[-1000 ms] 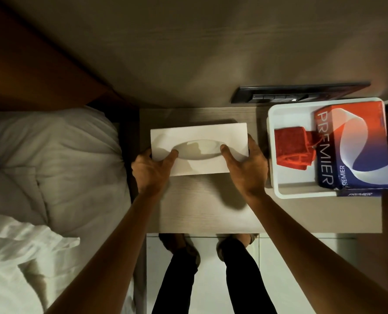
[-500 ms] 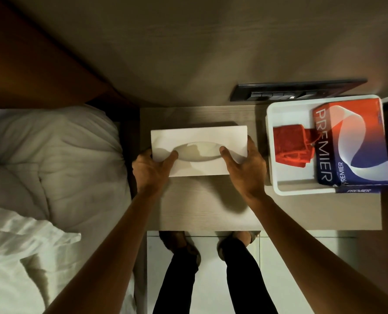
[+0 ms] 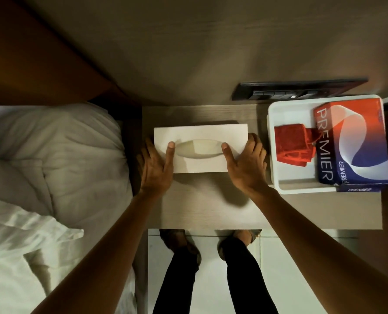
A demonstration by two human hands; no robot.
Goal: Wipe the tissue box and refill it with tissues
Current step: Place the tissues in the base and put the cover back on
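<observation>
A white tissue box (image 3: 201,134) with an oval slot on top sits on the wooden bedside table (image 3: 202,205). My left hand (image 3: 157,165) grips its left end, thumb on top beside the slot. My right hand (image 3: 245,164) grips its right end the same way, fingers wrapped round the side. To the right, a white tray (image 3: 279,184) holds a folded red cloth (image 3: 292,146) and a red, white and blue PREMIER tissue pack (image 3: 356,141).
A bed with white pillows (image 3: 52,159) and bedding lies to the left of the table. A dark switch panel (image 3: 297,90) is on the wall behind the tray. My legs and feet (image 3: 181,243) stand on white floor tiles below the table's front edge.
Both hands have shifted their hold on the box: the fingers now reach further along its ends and the thumbs lie flatter on top. The box has stayed in about the same place.
</observation>
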